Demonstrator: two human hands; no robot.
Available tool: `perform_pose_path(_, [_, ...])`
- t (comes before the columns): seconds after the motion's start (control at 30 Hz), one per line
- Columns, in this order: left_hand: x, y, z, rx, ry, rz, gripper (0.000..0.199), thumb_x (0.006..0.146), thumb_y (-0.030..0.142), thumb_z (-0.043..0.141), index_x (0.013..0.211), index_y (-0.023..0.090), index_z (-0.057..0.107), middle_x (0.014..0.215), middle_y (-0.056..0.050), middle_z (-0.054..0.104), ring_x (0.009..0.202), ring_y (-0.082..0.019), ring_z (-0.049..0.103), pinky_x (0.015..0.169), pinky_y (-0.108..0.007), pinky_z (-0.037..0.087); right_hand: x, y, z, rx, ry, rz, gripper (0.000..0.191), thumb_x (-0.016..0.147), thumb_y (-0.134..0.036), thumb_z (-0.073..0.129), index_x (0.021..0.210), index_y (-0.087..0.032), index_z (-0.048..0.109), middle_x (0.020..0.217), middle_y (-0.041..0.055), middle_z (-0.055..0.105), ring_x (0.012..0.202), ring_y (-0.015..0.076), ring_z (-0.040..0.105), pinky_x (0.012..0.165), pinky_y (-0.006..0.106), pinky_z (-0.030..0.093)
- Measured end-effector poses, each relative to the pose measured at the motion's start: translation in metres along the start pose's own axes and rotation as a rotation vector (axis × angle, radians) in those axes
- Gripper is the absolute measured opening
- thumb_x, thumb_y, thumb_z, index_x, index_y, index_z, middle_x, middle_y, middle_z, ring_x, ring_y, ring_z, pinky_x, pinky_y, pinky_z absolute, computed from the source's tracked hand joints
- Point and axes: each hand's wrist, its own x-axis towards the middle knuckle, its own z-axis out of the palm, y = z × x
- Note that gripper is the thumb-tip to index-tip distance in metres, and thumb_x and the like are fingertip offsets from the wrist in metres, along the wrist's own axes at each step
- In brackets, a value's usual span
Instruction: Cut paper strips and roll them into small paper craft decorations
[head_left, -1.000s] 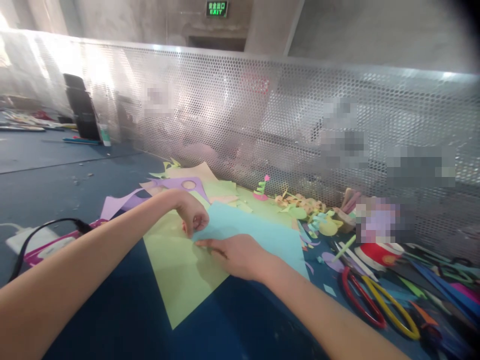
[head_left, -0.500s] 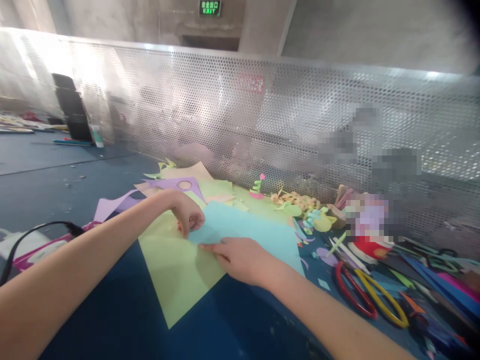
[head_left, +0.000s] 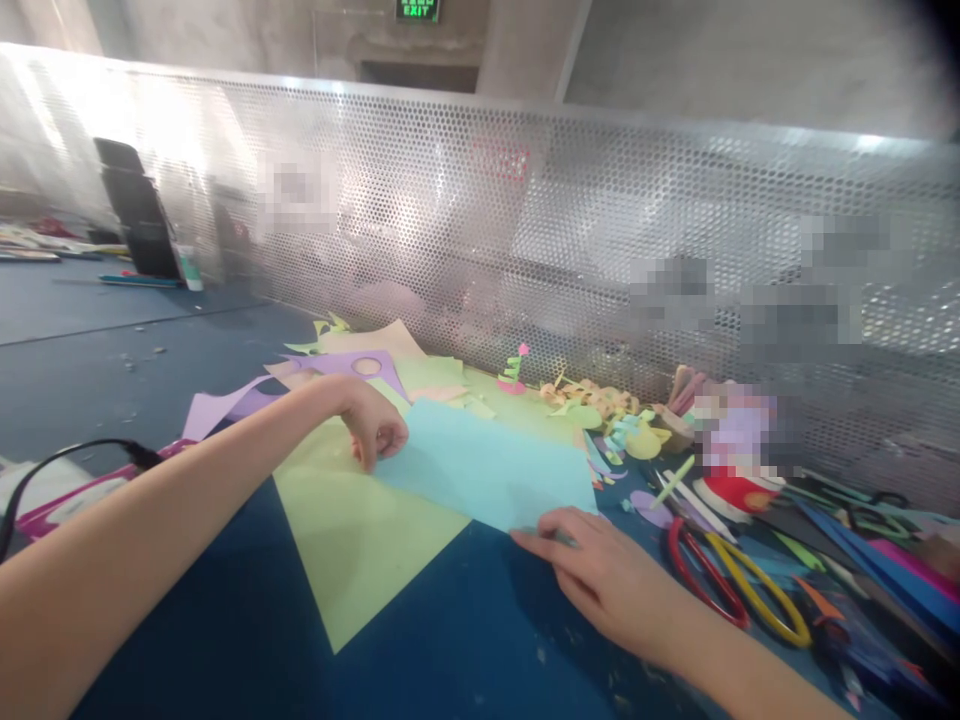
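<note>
A light blue paper [head_left: 487, 462] lies partly over a pale green sheet [head_left: 375, 560] on the dark blue table. At the blue paper's left end, my left hand [head_left: 377, 428] is curled, its thumb and fingers pressed together on the paper. My right hand [head_left: 600, 575] rests at the front right edge of the same paper, index finger stretched out and the other fingers loosely bent. Whether anything lies beneath the right fingers is hidden.
Red and yellow handled scissors [head_left: 757, 590] lie at the right, near a red and white container [head_left: 739, 492]. Coloured paper scraps [head_left: 592, 400] lie along a perforated metal panel [head_left: 420, 220]. A black cable [head_left: 71, 445] curves in at the left.
My right hand has moved right and nearer, from the blue paper's left part along its front edge to its right part. My left hand has stayed in place.
</note>
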Motion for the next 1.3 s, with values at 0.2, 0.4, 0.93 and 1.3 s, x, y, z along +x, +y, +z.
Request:
perform_pose_path(0.2, [0.001,-0.001,-0.001,0.007,-0.008,0.048,0.026,0.058,0.024,0.072,0.074,0.019,0.052,0.059,0.004,0.052,0.056,-0.013,0.056,0.054,-0.024,0.046,-0.034,0.021,0.008,-0.046,0.182,-0.044,0.036,0.083,-0.014,0.044,0.116,-0.023,0.057,0.100,0.0096,0.060,0.094,0.0201,0.056,0.084,0.039,0.047])
perform_pose_path(0.4, [-0.002,0.002,0.000,-0.016,0.014,0.029,0.025,0.056,0.022,0.070,0.074,0.019,0.054,0.059,0.004,0.052,0.057,-0.015,0.056,0.055,-0.026,0.045,-0.050,0.033,0.015,-0.106,0.449,-0.147,0.026,0.078,-0.011,0.051,0.101,-0.015,0.064,0.083,0.0074,0.066,0.081,0.0174,0.060,0.071,0.030,0.051])
perform_pose_path(0.93, [-0.007,0.012,0.004,-0.024,0.089,-0.057,0.024,0.052,0.022,0.070,0.073,0.019,0.058,0.063,0.001,0.059,0.057,-0.017,0.058,0.056,-0.026,0.045,0.002,-0.013,-0.003,-0.068,0.239,-0.051,0.041,0.090,-0.026,0.040,0.131,-0.021,0.042,0.125,0.0068,0.054,0.112,0.0204,0.048,0.094,0.038,0.041])
perform_pose_path(1.3, [0.003,0.025,0.013,-0.027,0.180,-0.192,0.047,0.054,0.062,0.065,0.054,0.018,0.048,0.048,0.000,0.050,0.045,-0.016,0.053,0.047,-0.028,0.044,0.057,-0.043,0.005,0.047,0.112,-0.076,0.039,0.093,-0.035,0.032,0.132,-0.033,0.039,0.119,0.0031,0.053,0.105,0.0219,0.045,0.090,0.042,0.035])
